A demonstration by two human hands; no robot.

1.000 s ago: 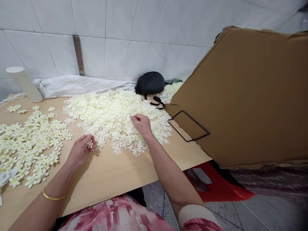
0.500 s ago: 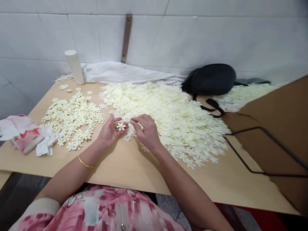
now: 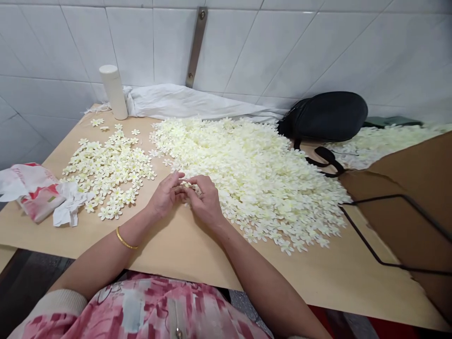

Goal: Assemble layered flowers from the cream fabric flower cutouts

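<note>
A big heap of small cream fabric flowers [image 3: 254, 169] covers the middle of the tan table [image 3: 183, 245]. My left hand [image 3: 164, 197] and my right hand [image 3: 205, 202] meet at the heap's near left edge, fingers pinched together on a small flower [image 3: 186, 186] between them. The flower is mostly hidden by my fingertips. A gold bangle [image 3: 123, 239] sits on my left wrist. A thinner spread of separate flowers [image 3: 109, 174] lies to the left of my hands.
A white cylinder [image 3: 113, 92] and white cloth [image 3: 190, 103] lie along the tiled wall. A black pouch [image 3: 326, 115] with a strap sits at the back right. Brown cardboard [image 3: 409, 207] stands at the right. A crumpled red-and-white bag [image 3: 33, 190] rests at the left edge.
The view swung left and steadied. My hands were apart a second ago; they have come together and now pinch one flower between them.
</note>
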